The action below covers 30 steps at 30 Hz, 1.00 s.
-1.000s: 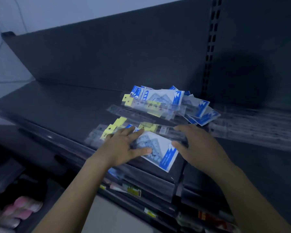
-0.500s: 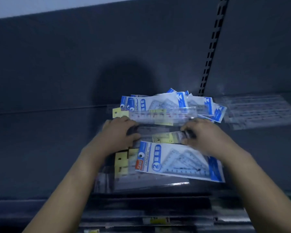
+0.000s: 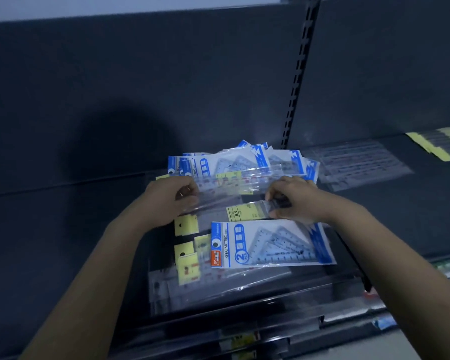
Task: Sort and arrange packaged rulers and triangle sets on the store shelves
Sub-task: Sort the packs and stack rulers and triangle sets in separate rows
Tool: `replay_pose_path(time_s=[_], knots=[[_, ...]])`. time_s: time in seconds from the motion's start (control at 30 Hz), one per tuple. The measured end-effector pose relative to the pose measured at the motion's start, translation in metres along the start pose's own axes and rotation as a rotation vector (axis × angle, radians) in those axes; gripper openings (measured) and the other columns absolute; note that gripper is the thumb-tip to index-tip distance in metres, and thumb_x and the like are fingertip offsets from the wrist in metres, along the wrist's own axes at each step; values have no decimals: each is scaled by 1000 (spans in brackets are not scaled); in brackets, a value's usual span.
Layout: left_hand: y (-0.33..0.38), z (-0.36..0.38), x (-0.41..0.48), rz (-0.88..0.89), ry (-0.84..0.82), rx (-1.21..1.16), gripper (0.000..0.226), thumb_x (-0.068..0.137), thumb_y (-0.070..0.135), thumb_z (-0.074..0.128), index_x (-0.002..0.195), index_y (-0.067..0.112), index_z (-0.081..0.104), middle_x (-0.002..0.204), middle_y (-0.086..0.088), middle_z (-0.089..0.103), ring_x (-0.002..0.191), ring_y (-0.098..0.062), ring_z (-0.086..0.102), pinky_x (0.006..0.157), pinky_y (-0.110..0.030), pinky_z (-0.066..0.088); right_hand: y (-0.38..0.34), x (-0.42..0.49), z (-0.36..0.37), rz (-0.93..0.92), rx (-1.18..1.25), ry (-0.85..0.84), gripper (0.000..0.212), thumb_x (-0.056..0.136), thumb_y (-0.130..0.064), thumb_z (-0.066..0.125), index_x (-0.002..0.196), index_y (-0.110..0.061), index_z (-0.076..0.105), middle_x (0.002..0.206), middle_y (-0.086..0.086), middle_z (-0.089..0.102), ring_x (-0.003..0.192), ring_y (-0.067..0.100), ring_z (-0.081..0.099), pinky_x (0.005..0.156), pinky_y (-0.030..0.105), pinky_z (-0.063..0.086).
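Observation:
A pile of packaged stationery lies on the dark shelf (image 3: pixel 63 229). At the back, several blue-and-white triangle set packs (image 3: pixel 244 162) overlap. A single triangle set pack (image 3: pixel 268 245) marked "GEOMETRIC" lies in front, flat. Clear ruler packs with yellow header cards (image 3: pixel 186 245) lie under and left of it. My left hand (image 3: pixel 166 201) grips the left end of a clear ruler pack (image 3: pixel 226 183) held just above the pile. My right hand (image 3: pixel 296 201) pinches the right end of another clear ruler pack with a yellow label (image 3: pixel 244 213).
A slotted upright (image 3: pixel 295 84) divides the dark back panel. On the neighbouring shelf to the right lie clear ruler packs (image 3: pixel 359 165) and some with yellow cards (image 3: pixel 437 144). A price rail (image 3: pixel 244 323) with labels runs along the shelf's front edge.
The view swung to face the shelf squarely. Both hands left the front triangle pack and moved back onto the clear ruler packs, each taking hold of one.

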<state>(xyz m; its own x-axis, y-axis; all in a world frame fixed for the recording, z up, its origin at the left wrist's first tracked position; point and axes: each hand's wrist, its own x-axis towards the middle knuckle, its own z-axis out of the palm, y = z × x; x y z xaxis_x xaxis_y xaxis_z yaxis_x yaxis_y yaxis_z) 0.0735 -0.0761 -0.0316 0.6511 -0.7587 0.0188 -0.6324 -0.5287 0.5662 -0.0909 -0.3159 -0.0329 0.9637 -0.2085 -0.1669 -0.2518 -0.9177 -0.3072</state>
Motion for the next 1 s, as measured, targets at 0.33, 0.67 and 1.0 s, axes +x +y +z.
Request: replay_pose_path(time_s=[0.33, 0.67, 1.0], knots=[[9, -30, -21, 44, 188, -135, 10, 89, 10, 63, 89, 19, 67, 87, 2, 68, 81, -17, 63, 68, -14, 45, 5, 3, -16, -76, 341, 140, 7, 85, -21, 68, 80, -25, 65, 85, -8, 68, 85, 11, 63, 85, 23, 43], [42, -15, -7, 149, 121, -167, 11, 90, 13, 61, 87, 21, 66, 81, 9, 66, 77, -12, 59, 68, -18, 45, 7, -40, -24, -128, 622, 286, 10, 87, -5, 64, 91, -11, 72, 84, 16, 67, 74, 15, 59, 71, 19, 47], [120, 38, 34, 413, -244, -281, 11, 93, 26, 58, 83, 20, 59, 79, -16, 65, 72, -35, 59, 72, -47, 49, 39, -116, -31, 42, 708, 540, 8, 83, -7, 70, 78, -14, 70, 62, -15, 64, 60, -7, 55, 60, 8, 42]])
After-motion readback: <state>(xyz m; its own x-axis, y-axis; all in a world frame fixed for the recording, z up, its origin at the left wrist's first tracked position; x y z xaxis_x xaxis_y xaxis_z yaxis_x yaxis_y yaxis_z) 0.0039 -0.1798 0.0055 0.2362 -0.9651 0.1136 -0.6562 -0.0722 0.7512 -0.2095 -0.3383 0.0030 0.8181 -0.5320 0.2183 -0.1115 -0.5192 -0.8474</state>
